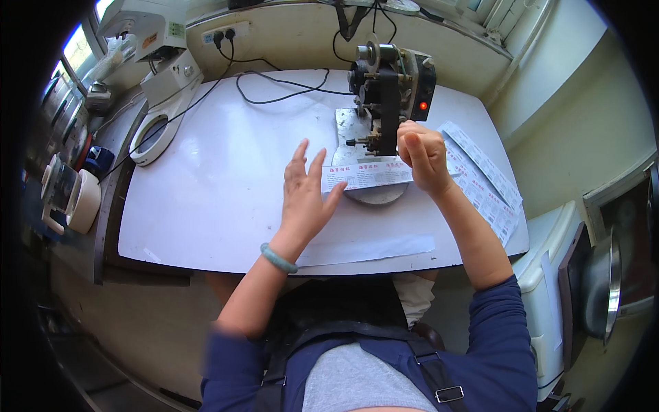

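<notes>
A black and metal benchtop press (388,89) with a red light stands on a grey metal base (377,196). A white label strip (371,172) with red print lies across that base under the press head. My left hand (309,189), fingers apart, is at the strip's left end, its thumb on or just over the paper. My right hand (422,154) is closed at the press's right side, above the strip's right end; what it grips is hidden. More printed sheets (484,185) lie to the right, and a blank paper strip (364,250) lies near the front edge.
The white table (192,226) carries black cables (281,96) and a white device with a ring base (165,110) at back left. Pots and a white appliance (82,202) sit on the left counter. At right are another white appliance (535,275) and a steel bowl (600,288).
</notes>
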The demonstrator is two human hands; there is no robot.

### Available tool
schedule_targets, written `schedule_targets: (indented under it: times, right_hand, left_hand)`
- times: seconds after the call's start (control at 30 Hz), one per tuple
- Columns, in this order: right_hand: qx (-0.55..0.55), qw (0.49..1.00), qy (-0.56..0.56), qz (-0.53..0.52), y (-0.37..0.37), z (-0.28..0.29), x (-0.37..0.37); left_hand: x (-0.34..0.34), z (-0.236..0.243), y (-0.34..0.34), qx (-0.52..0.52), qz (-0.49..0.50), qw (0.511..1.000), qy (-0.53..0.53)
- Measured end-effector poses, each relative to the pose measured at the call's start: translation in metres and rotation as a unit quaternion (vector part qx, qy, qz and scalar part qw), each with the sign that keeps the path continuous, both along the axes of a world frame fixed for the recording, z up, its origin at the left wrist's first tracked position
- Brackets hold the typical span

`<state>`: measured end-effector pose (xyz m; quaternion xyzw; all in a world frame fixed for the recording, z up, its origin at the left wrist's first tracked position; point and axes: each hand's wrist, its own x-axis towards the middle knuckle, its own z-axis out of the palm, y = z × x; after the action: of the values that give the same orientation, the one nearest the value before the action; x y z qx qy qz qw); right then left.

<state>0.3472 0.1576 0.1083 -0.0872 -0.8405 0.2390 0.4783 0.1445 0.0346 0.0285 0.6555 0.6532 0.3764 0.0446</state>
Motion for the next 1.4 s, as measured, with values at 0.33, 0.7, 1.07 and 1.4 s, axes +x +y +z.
schedule_targets:
  times: [0.33,0.7,1.07,1.4]
  right_hand:
    - [-0.017,1.000,0.006,-0.014,-0.002,-0.002,-0.001]
    - [-0.028,0.999,0.012,-0.030,-0.005,-0.003,-0.001]
    - [0.023,1.000,0.009,-0.018,-0.007,-0.022,0.004]
    - [-0.108,0.993,0.027,-0.027,-0.004,-0.021,0.010]
  left_hand:
    - [0.020,-0.015,0.003,0.123,-0.137,0.974,0.132]
    - [0.036,-0.018,0.015,0.199,-0.138,0.960,0.143]
    - [0.045,-0.014,0.015,0.071,-0.131,0.969,0.198]
    - [0.048,-0.015,0.015,0.046,-0.126,0.964,0.231]
